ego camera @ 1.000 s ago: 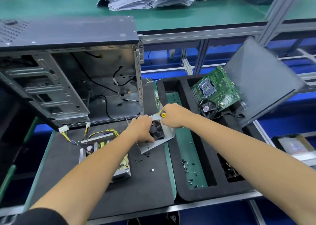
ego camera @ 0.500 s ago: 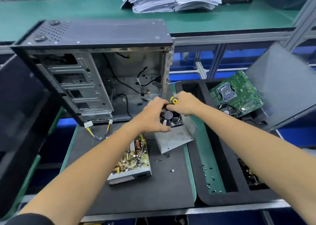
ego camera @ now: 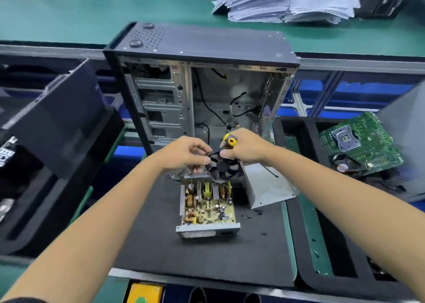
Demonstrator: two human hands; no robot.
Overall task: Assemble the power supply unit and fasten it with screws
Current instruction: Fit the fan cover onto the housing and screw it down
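Fan cover (ego camera: 264,187) lifted over PSU (ego camera: 207,208) | case (ego camera: 202,91) behind | screws (ego camera: 251,214) beside

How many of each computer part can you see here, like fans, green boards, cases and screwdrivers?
Fans: 1, the black fan held by both the left hand and right hand
Green motherboards: 1
Open power supply bases: 1
Computer cases: 1
Screwdrivers: 1
Total: 5

No words or numbers can be read here — the green board (ego camera: 361,144) right of the computer case (ego camera: 202,84) has tiny white marks, but they are too small and blurry.
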